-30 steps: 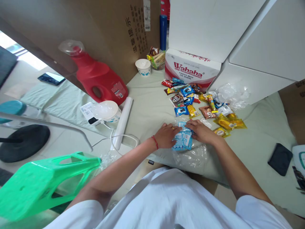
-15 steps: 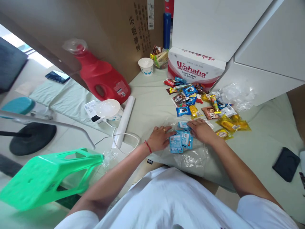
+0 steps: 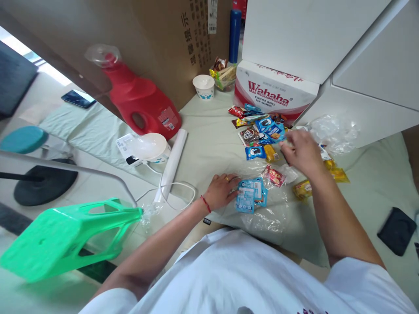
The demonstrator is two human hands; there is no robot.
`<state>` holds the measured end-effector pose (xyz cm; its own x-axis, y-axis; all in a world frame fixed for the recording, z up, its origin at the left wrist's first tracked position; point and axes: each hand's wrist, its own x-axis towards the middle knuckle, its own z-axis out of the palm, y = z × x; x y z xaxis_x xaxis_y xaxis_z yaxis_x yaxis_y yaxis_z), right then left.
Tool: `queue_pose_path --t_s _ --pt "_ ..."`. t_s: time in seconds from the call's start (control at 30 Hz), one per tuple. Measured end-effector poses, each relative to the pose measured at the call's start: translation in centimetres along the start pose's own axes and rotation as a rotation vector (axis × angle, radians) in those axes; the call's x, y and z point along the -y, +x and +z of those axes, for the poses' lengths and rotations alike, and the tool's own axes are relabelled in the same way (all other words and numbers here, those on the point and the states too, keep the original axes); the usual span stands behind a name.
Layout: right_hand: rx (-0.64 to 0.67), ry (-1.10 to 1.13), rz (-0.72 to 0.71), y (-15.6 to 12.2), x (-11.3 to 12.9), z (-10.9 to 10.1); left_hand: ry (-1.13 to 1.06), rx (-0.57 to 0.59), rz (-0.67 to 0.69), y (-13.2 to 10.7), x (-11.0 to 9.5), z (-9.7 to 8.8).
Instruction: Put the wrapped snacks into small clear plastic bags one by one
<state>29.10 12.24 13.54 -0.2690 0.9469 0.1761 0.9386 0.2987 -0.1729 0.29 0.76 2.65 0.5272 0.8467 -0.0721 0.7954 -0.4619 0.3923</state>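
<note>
Downward, from head height: pale green sheet (image 3: 209, 144) spread as a work surface; near its front edge, a small stack of light blue sachets (image 3: 248, 197) lying on a crumpled clear plastic bag (image 3: 266, 216). Left hand (image 3: 221, 189), red cord at the wrist, palm down just left of the stack; fingers extended and slightly apart, tips touching the sachets' left edge, gripping nothing. Red-wrapped snack (image 3: 274, 175) just right of the stack, on the same bag. Right hand (image 3: 301, 150) farther back, apart from the sachets, back of the hand toward the camera, over a loose pile of snack packets (image 3: 262, 131); fingers curled down and to the left, tips near a yellow packet (image 3: 270, 152); impossible to tell whether pinching anything. Behind the pile, a white and red Wahaha carton (image 3: 275, 91); to the left, paper cup (image 3: 203, 86), red detergent jug (image 3: 144, 109), white bowl (image 3: 149, 146), white roll (image 3: 172, 163); bright green stool (image 3: 65, 237) tipped on its side at lower left; black wallet (image 3: 396, 229) at far right.
</note>
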Motion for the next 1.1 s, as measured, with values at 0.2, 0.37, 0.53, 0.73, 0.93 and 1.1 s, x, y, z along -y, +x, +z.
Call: queue_pose_path --t_s 0.2,0.37,0.53,0.73,0.93,1.1 --pt "0.573 -0.062 0.057 -10.9 9.0 5.3 -0.019 0.021 0.036 -0.8 0.2 -0.2" --pt "0.302 0.221 0.237 -15.0 11.5 8.7 -0.01 0.062 0.055 -1.4 0.3 -0.3" --pt "0.155 0.477 0.07 -13.2 8.3 6.0 -0.048 0.089 0.068 -1.4 0.5 -0.6" --pt "0.511 0.264 -0.133 -6.9 5.5 5.5 -0.132 -0.001 -0.005 -1.4 1.4 -0.1" --pt "0.239 -0.007 -0.084 -4.4 5.7 7.7 -0.161 -0.1 -0.074 -1.5 2.3 0.6" --pt "0.373 0.035 -0.132 -1.9 4.8 8.9 -0.163 -0.108 -0.126 -1.4 1.5 0.3"
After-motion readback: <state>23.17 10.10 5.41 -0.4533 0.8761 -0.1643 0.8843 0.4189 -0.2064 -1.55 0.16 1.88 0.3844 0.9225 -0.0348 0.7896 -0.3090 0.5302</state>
